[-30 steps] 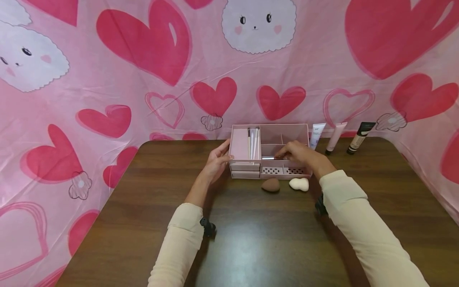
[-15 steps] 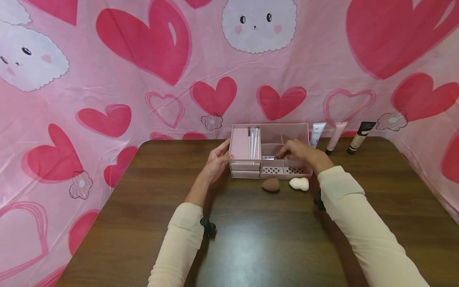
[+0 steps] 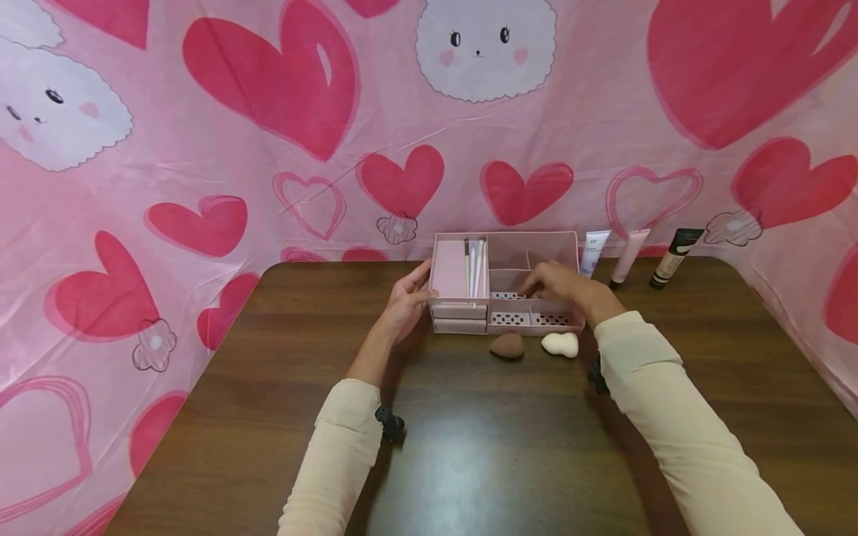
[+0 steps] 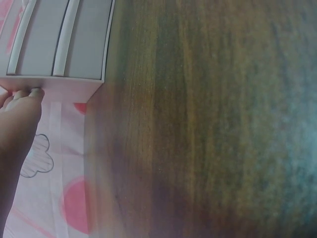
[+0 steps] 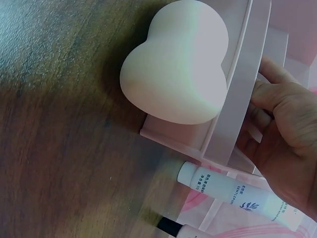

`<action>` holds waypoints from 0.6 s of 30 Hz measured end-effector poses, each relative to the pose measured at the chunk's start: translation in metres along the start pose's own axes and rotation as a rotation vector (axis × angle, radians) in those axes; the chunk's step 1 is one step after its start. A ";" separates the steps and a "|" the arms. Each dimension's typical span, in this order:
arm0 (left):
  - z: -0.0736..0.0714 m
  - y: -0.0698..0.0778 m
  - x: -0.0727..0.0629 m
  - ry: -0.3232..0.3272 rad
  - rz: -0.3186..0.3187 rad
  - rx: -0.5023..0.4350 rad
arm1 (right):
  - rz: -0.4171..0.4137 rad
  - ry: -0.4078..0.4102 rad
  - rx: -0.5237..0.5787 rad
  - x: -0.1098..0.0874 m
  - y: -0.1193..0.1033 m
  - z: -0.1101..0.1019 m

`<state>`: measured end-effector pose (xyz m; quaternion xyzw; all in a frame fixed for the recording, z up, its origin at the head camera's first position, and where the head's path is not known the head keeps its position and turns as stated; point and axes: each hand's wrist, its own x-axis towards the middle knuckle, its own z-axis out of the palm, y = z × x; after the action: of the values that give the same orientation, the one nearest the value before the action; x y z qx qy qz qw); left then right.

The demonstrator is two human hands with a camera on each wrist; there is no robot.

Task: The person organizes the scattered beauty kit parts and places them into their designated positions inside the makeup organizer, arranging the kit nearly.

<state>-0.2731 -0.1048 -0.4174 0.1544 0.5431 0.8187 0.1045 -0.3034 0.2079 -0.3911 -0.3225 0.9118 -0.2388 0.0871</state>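
A pink makeup organizer (image 3: 458, 272) stands at the back of the wooden table. My left hand (image 3: 404, 301) rests against its left side, fingertips on the side wall in the left wrist view. My right hand (image 3: 553, 283) reaches down into the middle compartment (image 3: 503, 281), fingers bent behind its front wall. Its fingertips are partly hidden, and I cannot tell whether they hold anything. Dotted lining shows on the compartment floor beside them. Makeup brushes (image 3: 474, 266) stand in the organizer's left section. In front lie a brown makeup sponge (image 3: 507, 345) and a white makeup sponge (image 5: 173, 64).
Right of the organizer stand a white tube (image 3: 593, 254), a pink tube (image 3: 628, 257) and a beige tube with a black top (image 3: 675, 257). Two small drawers (image 3: 459, 318) face forward at the organizer's lower left. A pink heart-print cloth (image 3: 322, 201) hangs behind the table (image 3: 442, 432).
The shiny slender item seen earlier at my right fingertips has dropped out of sight in the middle compartment, baring the dotted lining. Both hands have stayed almost in place.
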 end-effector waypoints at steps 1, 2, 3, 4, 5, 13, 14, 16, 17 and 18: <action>0.000 0.000 0.000 -0.001 0.001 0.000 | -0.008 0.003 -0.005 0.000 0.000 0.000; 0.000 -0.001 0.000 -0.003 0.002 0.002 | -0.009 0.007 -0.003 0.000 0.000 0.000; -0.001 -0.001 0.000 -0.003 0.003 0.002 | -0.014 0.007 0.002 0.000 0.001 0.001; -0.001 -0.001 0.000 -0.004 0.004 0.003 | -0.016 0.007 0.008 0.000 0.001 0.001; -0.001 -0.001 0.001 -0.005 0.005 0.004 | -0.021 0.006 0.007 0.000 0.001 0.000; 0.000 -0.001 0.000 0.003 0.001 0.007 | -0.023 0.023 -0.022 0.000 0.005 0.002; 0.000 -0.001 0.000 0.003 0.000 0.007 | -0.017 0.026 -0.019 0.000 0.005 0.003; 0.000 -0.001 0.000 0.002 -0.002 0.008 | -0.013 0.030 -0.024 0.000 0.005 0.003; -0.001 -0.001 0.000 0.002 -0.003 0.008 | -0.011 0.032 -0.023 0.000 0.005 0.004; -0.001 -0.001 -0.001 0.002 -0.003 0.007 | -0.008 0.036 -0.023 0.000 0.005 0.004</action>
<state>-0.2728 -0.1051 -0.4186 0.1533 0.5464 0.8167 0.1047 -0.3047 0.2102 -0.3973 -0.3225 0.9147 -0.2345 0.0660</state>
